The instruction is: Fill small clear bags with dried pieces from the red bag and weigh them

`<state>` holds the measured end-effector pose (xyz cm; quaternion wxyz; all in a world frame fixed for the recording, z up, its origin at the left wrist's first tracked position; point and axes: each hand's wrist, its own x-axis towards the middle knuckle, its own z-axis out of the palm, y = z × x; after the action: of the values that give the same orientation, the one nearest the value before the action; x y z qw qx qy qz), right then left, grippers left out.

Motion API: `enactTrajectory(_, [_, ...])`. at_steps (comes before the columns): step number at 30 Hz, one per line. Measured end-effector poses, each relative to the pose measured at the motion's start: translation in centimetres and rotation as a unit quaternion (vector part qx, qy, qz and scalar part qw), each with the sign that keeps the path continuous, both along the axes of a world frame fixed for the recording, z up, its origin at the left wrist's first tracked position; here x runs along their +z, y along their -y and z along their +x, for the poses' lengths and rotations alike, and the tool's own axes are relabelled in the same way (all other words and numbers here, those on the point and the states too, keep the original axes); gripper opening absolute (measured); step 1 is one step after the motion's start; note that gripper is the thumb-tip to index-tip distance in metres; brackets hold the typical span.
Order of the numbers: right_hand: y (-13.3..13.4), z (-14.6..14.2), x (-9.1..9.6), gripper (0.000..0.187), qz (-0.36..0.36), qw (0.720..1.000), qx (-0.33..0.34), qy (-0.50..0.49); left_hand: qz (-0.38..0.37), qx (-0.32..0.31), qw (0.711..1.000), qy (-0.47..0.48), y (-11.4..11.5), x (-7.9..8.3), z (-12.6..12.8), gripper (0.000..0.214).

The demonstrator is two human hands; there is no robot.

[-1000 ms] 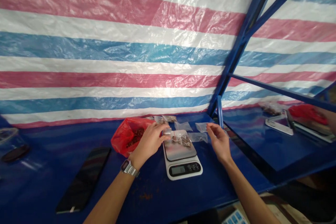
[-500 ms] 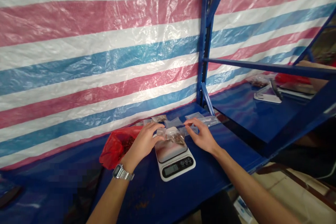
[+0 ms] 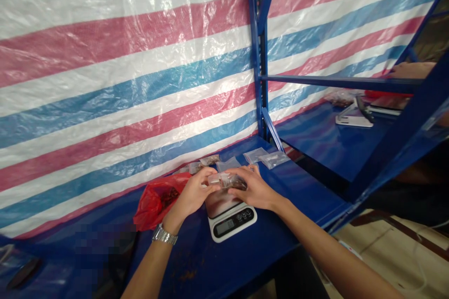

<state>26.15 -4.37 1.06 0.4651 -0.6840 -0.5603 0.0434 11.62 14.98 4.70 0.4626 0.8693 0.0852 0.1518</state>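
Note:
A small clear plastic bag (image 3: 224, 180) with dark brown bits inside is held above the weighing pan of a white kitchen scale (image 3: 232, 225). My left hand (image 3: 194, 194), with a silver watch on its wrist, pinches the bag's left end between thumb and fingers. Thumb and fingers of my right hand (image 3: 255, 188) close around the filled right end and cover part of it. The scale's dark display faces me, but its digits are too blurred to read. Beside my left hand lies an open red plastic bag (image 3: 149, 203) containing dark brown pieces.
Behind the scale lie flat clear bags (image 3: 274, 160) and a filled small bag (image 3: 209, 160). A blue metal post (image 3: 257, 56) and crossbar (image 3: 336, 81) divide the blue tabletop (image 3: 301, 196) from another on the right. There, a person's hand (image 3: 412, 70) shows past a white object (image 3: 354, 120).
My right hand has moved left and closed on the filled bag, which is now lifted off the scale's pan. My left hand has pinched its other end. The view has shifted slightly.

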Motion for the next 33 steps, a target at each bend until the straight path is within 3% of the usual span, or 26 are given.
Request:
enactTrajectory(5, [-1.1, -0.3, -0.5, 0.044, 0.034, 0.999, -0.011, -0.025, -0.013, 0.010, 1.000, 0.012, 0.5, 0.6, 0.1, 0.036])
enactTrajectory(11, [-2.5, -1.0, 0.8, 0.051, 0.044, 0.997, -0.002, -0.058, 0.001, 0.041, 0.999, 0.032, 1.4, 4.1, -0.6, 0.039])
enactTrajectory(14, [-3.2, -1.3, 1.2, 0.051, 0.052, 0.997, 0.001, -0.062, -0.011, 0.049, 0.998, 0.034, 1.5, 5.0, -1.3, 0.038])
enactTrajectory(18, [-3.5, -1.3, 1.4, 0.053, 0.041, 0.999, 0.003, -0.034, -0.014, 0.066, 0.997, 0.043, 0.9, 4.0, -2.1, 0.039])
enactTrajectory(23, [-3.4, -0.6, 2.5, 0.046, -0.031, 0.996, 0.037, 0.074, -0.013, 0.119, 0.989, 0.090, -0.6, 2.2, -3.4, 0.035])
enactTrajectory(26, [-3.5, -0.1, 3.4, 0.056, -0.057, 0.990, 0.069, 0.112, 0.017, 0.154, 0.983, 0.102, -2.3, 1.6, -5.2, 0.032])
enactTrajectory(29, [-4.1, 1.0, 3.9, 0.063, -0.039, 0.991, 0.076, 0.100, 0.064, 0.189, 0.975, 0.096, -4.1, 1.1, -7.5, 0.027])
enactTrajectory(33, [-5.3, 3.5, 3.1, 0.040, 0.060, 0.998, -0.022, 0.021, 0.054, 0.221, 0.969, 0.093, -6.0, 0.1, -10.0, 0.031])
